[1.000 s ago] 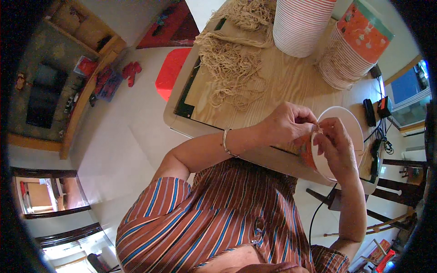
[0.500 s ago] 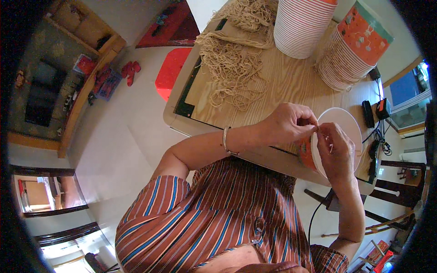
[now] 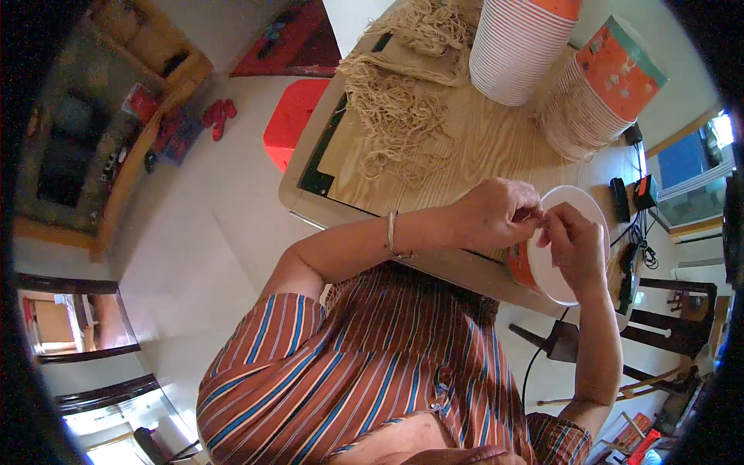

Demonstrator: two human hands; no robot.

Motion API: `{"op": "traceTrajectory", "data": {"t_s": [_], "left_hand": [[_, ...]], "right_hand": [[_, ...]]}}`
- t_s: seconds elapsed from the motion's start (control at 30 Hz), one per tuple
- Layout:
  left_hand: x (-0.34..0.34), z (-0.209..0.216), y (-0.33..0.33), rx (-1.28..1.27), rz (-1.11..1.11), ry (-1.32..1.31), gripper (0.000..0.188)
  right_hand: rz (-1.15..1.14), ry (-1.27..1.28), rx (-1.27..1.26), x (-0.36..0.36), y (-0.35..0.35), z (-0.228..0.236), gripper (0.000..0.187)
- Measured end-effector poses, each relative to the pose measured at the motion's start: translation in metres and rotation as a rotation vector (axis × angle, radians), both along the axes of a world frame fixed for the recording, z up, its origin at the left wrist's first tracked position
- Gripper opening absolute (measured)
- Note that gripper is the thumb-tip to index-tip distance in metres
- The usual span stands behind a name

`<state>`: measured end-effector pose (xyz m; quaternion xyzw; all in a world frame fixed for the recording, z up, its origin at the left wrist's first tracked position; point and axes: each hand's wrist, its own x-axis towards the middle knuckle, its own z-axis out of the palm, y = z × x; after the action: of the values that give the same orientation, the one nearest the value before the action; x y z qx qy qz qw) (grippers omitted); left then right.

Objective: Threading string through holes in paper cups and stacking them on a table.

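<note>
My left hand (image 3: 496, 215), a bangle at its wrist, is closed in a pinch. Close against its fingertips, my right hand (image 3: 576, 246) pinches too. Whatever lies between the fingers is too small to make out. Both hands are over the rim of a large paper bucket (image 3: 521, 265), orange outside and white inside, at the table's near edge. Part of the bucket is hidden behind my right hand. Beyond my left hand, a loose heap of tan string (image 3: 399, 108) is spread on the wooden table (image 3: 488, 139).
At the table's far side stand a tall stack of white-rimmed paper buckets (image 3: 515, 58) and an orange stack (image 3: 620, 70) with tan strings hanging about it. Black adapters and cables (image 3: 645, 194) lie at the right edge. A red stool (image 3: 291, 120) is left of the table.
Both hands remain pinched together over the bucket, with my right hand's fingers slightly shifted. The whole view has tilted a little.
</note>
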<state>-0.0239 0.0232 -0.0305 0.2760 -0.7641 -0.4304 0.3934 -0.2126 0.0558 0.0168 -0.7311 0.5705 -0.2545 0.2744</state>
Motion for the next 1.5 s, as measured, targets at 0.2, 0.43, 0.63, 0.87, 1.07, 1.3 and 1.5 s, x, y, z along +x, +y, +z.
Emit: {"op": "traceTrajectory", "data": {"t_s": [0.2, 0.43, 0.63, 0.87, 1.07, 1.3, 1.5], "left_hand": [[-0.003, -0.009, -0.002, 0.23, -0.025, 0.087, 0.016], [-0.006, -0.018, 0.0, 0.541, -0.16, 0.282, 0.014], [-0.008, -0.019, 0.003, 0.71, -0.221, 0.315, 0.014], [-0.008, -0.024, 0.002, 0.737, -0.218, 0.339, 0.016], [-0.006, -0.014, 0.007, 0.711, -0.185, 0.304, 0.017], [-0.008, -0.017, 0.004, 0.487, -0.151, 0.259, 0.016], [-0.008, -0.015, 0.001, 0.377, -0.135, 0.16, 0.014]], "right_hand": [[-0.113, -0.385, 0.529, 0.0, -0.006, 0.014, 0.023], [-0.118, -0.45, 0.624, -0.009, 0.0, 0.008, 0.024], [-0.097, -0.345, 0.608, -0.017, 0.001, 0.005, 0.022], [-0.152, -0.429, 0.633, -0.019, 0.008, 0.004, 0.011], [-0.072, -0.504, 0.54, -0.014, 0.01, 0.009, 0.022], [-0.063, -0.393, 0.455, -0.005, 0.008, 0.009, 0.014], [0.009, -0.213, 0.239, -0.009, 0.007, 0.004, 0.005]]}}
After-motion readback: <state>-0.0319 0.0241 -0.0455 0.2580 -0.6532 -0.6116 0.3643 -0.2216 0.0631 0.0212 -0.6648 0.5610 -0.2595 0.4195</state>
